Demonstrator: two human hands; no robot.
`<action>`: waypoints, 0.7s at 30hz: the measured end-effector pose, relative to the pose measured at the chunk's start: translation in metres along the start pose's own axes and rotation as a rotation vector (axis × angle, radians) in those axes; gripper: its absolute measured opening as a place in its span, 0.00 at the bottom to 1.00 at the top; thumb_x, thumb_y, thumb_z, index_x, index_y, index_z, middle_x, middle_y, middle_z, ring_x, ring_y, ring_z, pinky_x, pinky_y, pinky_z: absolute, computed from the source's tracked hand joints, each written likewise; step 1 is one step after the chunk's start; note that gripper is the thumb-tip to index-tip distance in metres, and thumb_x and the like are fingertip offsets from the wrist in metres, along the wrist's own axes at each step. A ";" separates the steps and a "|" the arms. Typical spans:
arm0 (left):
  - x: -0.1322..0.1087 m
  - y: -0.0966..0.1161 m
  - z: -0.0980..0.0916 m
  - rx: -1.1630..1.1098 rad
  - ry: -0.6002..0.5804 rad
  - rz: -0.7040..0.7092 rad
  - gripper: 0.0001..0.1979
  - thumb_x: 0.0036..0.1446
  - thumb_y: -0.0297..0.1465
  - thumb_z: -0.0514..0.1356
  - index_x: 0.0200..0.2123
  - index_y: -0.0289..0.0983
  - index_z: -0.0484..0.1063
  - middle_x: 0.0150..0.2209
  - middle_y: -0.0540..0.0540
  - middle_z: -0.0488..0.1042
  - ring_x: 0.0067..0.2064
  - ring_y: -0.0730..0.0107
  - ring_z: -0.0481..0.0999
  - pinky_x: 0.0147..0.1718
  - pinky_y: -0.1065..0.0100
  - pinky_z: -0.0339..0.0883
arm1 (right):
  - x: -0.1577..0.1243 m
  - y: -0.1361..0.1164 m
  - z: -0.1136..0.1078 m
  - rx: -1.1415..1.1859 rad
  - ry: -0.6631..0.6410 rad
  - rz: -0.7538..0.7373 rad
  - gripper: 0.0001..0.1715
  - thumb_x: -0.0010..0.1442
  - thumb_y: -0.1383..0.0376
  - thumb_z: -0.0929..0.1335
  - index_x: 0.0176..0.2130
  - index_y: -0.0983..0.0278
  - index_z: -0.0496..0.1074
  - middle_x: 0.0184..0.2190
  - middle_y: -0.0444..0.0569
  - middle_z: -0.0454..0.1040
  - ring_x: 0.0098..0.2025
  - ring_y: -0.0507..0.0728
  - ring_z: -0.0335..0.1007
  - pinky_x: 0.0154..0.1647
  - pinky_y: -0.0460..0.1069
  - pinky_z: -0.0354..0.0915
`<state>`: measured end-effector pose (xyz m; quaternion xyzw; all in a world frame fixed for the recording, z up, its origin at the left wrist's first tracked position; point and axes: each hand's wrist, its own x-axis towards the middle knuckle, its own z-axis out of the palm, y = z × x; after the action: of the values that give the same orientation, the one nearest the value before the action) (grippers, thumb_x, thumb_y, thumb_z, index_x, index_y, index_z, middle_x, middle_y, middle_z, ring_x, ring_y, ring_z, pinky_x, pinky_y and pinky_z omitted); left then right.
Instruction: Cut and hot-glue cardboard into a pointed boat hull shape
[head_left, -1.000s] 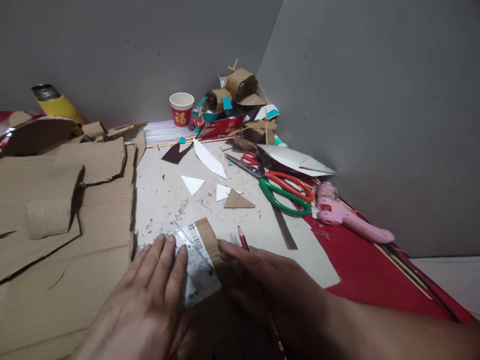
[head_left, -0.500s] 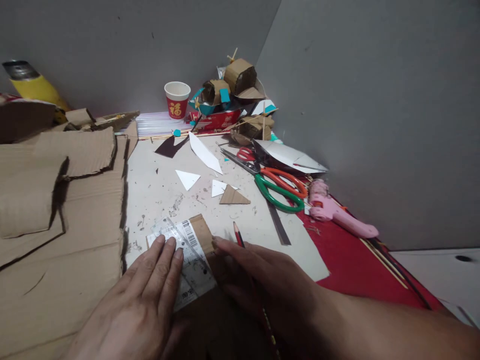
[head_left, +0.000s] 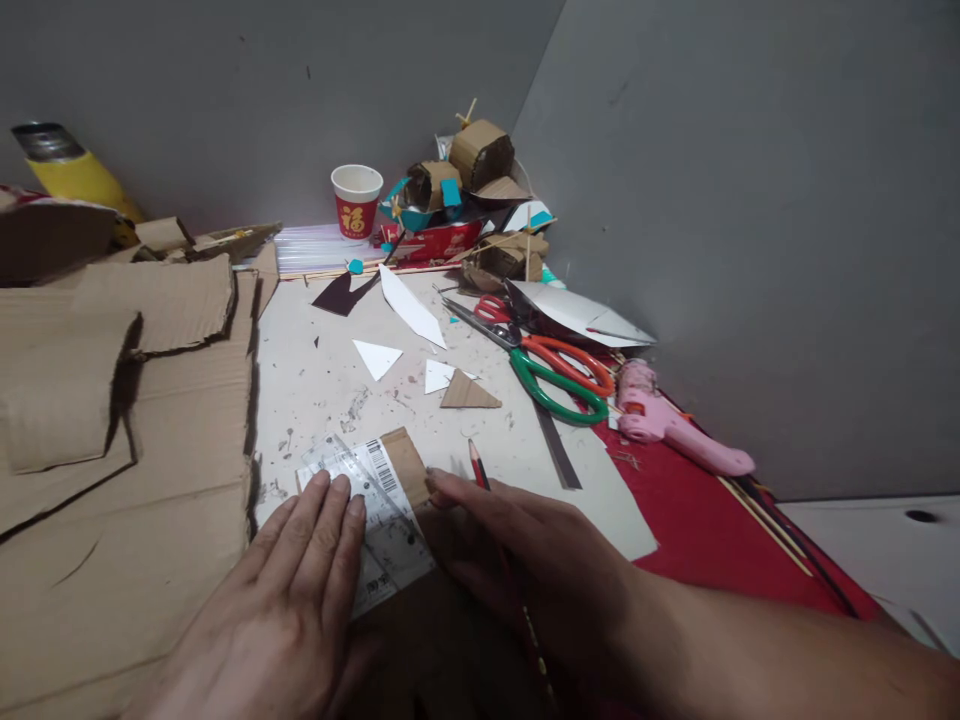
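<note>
My left hand (head_left: 296, 590) lies with its fingers stretched out over a clear ruler or set square (head_left: 358, 462) and a piece of brown cardboard (head_left: 405, 462) with a white barcode label (head_left: 381, 570). In my right hand (head_left: 536, 545) is a red and black pencil (head_left: 478, 465), its sharpened tip pointing away from me. The thumb and fingertips of this hand touch the cardboard's right edge. Beyond both hands lie a small cardboard triangle (head_left: 470, 391) and a white paper triangle (head_left: 376, 358). Shadow hides the near part of the cardboard.
Large cardboard sheets (head_left: 172, 420) cover the left side. Scissors with green and orange handles (head_left: 555, 400) and a pink glue gun (head_left: 675, 430) lie at right. A paper cup (head_left: 355, 205) and cardboard models (head_left: 480, 160) stand at the back by grey walls.
</note>
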<state>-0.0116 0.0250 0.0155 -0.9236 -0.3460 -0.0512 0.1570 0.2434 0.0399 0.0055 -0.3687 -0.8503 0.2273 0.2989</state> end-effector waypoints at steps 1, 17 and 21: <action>0.000 0.000 0.000 0.000 0.003 0.000 0.28 0.56 0.39 0.54 0.53 0.24 0.72 0.55 0.28 0.72 0.56 0.43 0.73 0.47 0.54 0.74 | 0.000 0.000 0.000 0.002 -0.005 0.003 0.34 0.62 0.72 0.65 0.64 0.60 0.53 0.48 0.54 0.76 0.48 0.59 0.75 0.45 0.54 0.75; -0.001 0.001 -0.001 -0.100 -0.001 -0.050 0.28 0.60 0.39 0.53 0.58 0.26 0.67 0.60 0.28 0.67 0.60 0.41 0.66 0.52 0.49 0.69 | -0.001 0.001 0.000 0.020 -0.042 0.062 0.37 0.61 0.72 0.65 0.65 0.56 0.51 0.51 0.52 0.75 0.49 0.58 0.75 0.46 0.53 0.74; -0.001 0.000 0.000 -0.091 0.011 -0.041 0.29 0.58 0.39 0.55 0.59 0.28 0.66 0.60 0.29 0.67 0.60 0.42 0.67 0.53 0.50 0.68 | -0.001 0.001 0.001 -0.002 -0.040 0.076 0.36 0.62 0.71 0.65 0.65 0.56 0.52 0.51 0.51 0.75 0.50 0.59 0.75 0.46 0.54 0.75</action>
<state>-0.0123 0.0249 0.0150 -0.9221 -0.3615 -0.0751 0.1154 0.2436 0.0398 0.0044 -0.3963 -0.8418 0.2451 0.2726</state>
